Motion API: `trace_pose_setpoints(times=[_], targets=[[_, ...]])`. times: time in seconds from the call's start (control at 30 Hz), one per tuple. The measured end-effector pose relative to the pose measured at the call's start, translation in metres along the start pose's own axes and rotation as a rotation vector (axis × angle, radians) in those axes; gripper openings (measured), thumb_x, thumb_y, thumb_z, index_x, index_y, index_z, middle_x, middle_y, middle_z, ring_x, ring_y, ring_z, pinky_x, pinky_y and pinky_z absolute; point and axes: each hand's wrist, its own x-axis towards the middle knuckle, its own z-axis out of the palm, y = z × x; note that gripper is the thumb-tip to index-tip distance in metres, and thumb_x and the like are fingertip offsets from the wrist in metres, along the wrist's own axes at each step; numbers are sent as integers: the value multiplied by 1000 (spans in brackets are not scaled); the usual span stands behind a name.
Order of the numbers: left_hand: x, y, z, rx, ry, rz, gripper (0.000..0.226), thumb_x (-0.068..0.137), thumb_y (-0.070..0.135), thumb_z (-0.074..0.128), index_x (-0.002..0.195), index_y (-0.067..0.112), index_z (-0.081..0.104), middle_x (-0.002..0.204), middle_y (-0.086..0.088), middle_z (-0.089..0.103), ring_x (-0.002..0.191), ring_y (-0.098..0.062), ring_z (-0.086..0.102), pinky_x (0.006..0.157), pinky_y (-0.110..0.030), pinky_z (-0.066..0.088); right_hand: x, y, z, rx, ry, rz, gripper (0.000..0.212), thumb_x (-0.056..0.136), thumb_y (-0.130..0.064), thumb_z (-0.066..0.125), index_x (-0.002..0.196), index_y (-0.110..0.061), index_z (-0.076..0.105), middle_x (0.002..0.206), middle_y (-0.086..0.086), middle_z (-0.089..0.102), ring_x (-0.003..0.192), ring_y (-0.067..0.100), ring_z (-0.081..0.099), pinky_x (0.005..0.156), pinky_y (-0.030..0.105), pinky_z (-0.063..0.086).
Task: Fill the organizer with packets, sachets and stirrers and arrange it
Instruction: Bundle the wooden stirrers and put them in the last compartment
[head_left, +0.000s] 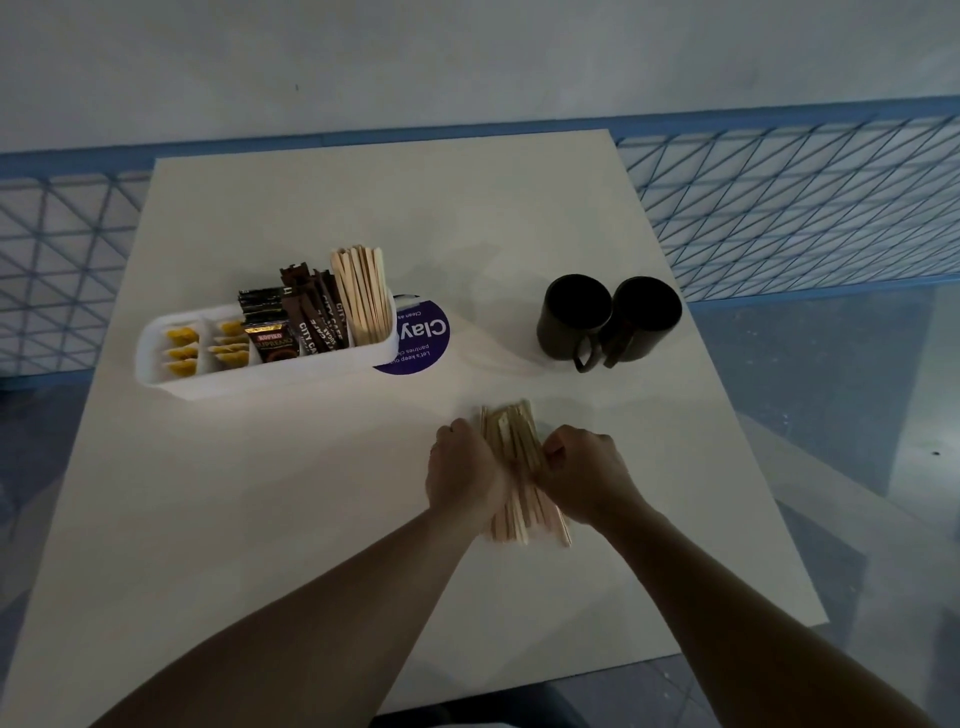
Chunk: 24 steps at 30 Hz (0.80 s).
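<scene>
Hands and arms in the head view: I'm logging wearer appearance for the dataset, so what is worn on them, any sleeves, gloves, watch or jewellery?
Both forearms are bare right down to the bottom of the frame, with no sleeves showing. The left hand and right hand wear no gloves, and neither wrist shows a watch or band. A faint ring-like mark may sit on a left finger, but the dim light leaves that uncertain.

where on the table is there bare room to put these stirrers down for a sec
The near-left table is bare, between the organizer and your left hand. The far strip behind the organizer and mugs is bare too. It is crowded between organizer and mugs, where the purple sticker lies.
</scene>
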Motion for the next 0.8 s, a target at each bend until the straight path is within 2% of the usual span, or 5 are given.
trace_pose_setpoints(times=[0.1,0.27,0.37,0.63,0.8], targets=[[3,-4,-3,27,4,21,29,87,18,62,114,9,57,112,-7,62,101,-26,61,81,-35,50,1,-2,-1,-6,9,23,10,87,-16,59,90,-13,69,78,0,66,71,15,61,63,32,57],[5,-6,-12,75,-23,75,15,91,11,56,103,7,65,100,-8,68,93,-26,65,69,-27,45,3,-2,-3,-7,1,40,14,88,-15,57,89,-11,70,77,2,65,70,16,62,61,31,58],[8,-8,-16,79,-39,88,18,89,7,56,104,6,66,100,-9,68,94,-27,65,69,-26,44,3,-4,-3,-8,18,37,15,86,-14,57,87,-9,70,77,4,66,71,20,64,67,41,61],[12,-14,-16,45,-76,104,27,86,8,56,111,8,65,103,-9,68,97,-29,65,74,-32,51,3,-4,-7,19,-19,60,15,88,-14,56,96,-9,67,85,6,65,77,20,64,70,38,61],[13,-17,-20,-17,-99,85,24,85,8,54,105,10,67,97,-8,68,93,-30,66,75,-36,58,2,-4,-14,36,-50,102,11,88,-14,55,92,-11,65,84,8,65,76,25,66,68,40,59]])
